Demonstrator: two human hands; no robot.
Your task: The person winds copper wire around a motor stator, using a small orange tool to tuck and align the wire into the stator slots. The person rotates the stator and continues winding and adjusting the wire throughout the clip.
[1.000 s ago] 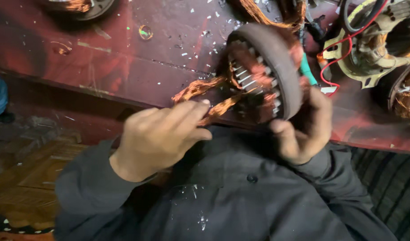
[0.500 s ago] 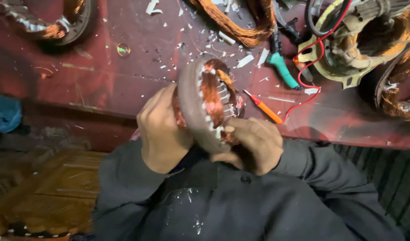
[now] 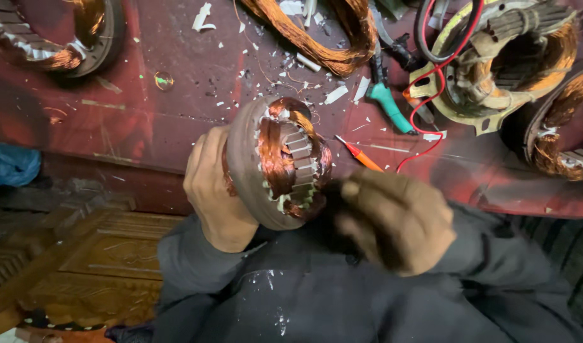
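1 round grey stator (image 3: 272, 162), wound with copper coils between pale slots, stands on edge above the red bench's (image 3: 145, 127) near edge. Left hand (image 3: 215, 190) cups its back; blurred right hand (image 3: 393, 219), grip unclear, has dropped off its lower rim since 0.5 s ago.

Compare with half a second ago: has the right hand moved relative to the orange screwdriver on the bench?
Yes. The right hand has shifted right and now sits below the orange screwdriver, off the stator.
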